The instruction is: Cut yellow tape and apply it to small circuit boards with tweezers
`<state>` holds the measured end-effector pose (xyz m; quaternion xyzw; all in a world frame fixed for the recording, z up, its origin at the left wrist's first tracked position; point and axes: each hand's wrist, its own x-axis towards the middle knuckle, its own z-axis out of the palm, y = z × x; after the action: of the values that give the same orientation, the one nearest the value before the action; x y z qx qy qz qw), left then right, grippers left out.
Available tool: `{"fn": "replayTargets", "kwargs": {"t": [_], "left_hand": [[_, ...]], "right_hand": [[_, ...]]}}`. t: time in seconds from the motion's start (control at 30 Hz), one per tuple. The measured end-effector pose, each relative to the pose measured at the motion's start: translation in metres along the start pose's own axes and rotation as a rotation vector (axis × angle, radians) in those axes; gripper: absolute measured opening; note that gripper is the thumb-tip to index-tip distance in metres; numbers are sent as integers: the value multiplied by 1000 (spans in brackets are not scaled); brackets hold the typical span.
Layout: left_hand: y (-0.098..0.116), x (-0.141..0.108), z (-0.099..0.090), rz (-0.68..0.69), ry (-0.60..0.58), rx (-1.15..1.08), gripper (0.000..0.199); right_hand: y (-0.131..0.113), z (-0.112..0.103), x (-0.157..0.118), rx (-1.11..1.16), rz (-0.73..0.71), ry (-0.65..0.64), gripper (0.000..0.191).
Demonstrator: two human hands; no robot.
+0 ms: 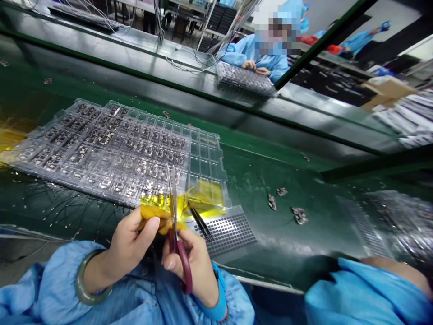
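Observation:
My left hand (130,243) is closed on a piece of yellow translucent film (152,211), pinched between thumb and fingers. In my right hand (194,262) is a pair of scissors (184,259) with dark red handles, its blades pointing up and slightly parted beside the film. Just beyond lie clear plastic trays (152,149) whose pockets hold many small electronic modules, with thin black wires hanging off the near side. More yellow film (206,196) rests on the tray's right end. Black tweezers (201,223) lie across a sheet of small dark squares (230,232).
Several small crumpled parts (299,215) lie on the green bench (257,180) to the right. A neighbour's blue sleeve (368,293) and more plastic trays (402,221) are at the far right. Across a metal ledge, a person in blue works over another tray (245,79).

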<state>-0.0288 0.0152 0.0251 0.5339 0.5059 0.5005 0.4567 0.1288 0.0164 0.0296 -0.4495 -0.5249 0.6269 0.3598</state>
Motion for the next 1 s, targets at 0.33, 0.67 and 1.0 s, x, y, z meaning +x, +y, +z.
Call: {"fn": "replayTargets", "kwargs": {"t": [0.33, 0.67, 1.0], "left_hand": [[-3, 0, -1, 49, -12, 12, 15], [-5, -1, 1, 37, -46, -60, 17], [-1, 1, -5, 73, -16, -13, 28]], "right_hand": [[-2, 1, 1, 78, 27, -20, 65], [2, -1, -3, 98, 27, -22, 67], [0, -7, -6, -4, -40, -112, 71]]}}
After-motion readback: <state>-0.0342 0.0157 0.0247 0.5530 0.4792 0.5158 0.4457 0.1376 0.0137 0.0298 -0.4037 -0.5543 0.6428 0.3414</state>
